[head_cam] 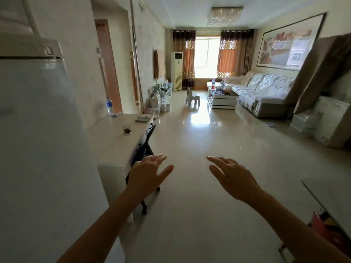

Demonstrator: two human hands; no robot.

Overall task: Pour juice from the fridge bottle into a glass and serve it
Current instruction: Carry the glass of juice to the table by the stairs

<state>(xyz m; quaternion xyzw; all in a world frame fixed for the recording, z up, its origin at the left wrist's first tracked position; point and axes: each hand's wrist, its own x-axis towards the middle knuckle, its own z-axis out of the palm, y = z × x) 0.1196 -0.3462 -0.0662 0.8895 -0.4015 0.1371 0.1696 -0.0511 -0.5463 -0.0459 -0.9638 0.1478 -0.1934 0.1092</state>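
A white fridge [36, 130] fills the left side, its doors closed. Beyond it, a small clear glass [126, 128] with a little dark liquid in the bottom stands on a white counter [112, 143]. A clear plastic bottle [109, 106] with a blue label stands at the counter's far end by the wall. My left hand [148, 174] hovers off the counter's near corner, fingers spread, holding nothing. My right hand [233, 177] is stretched out over the floor, fingers apart and empty. Both hands are well short of the glass.
A black folded frame [144, 149] leans against the counter's side. A small flat object [142, 119] lies on the counter's far end. The shiny floor [199, 149] runs ahead to a sofa [262, 92], coffee table [222, 96] and small chair [192, 96]. Boxes [330, 120] line the right.
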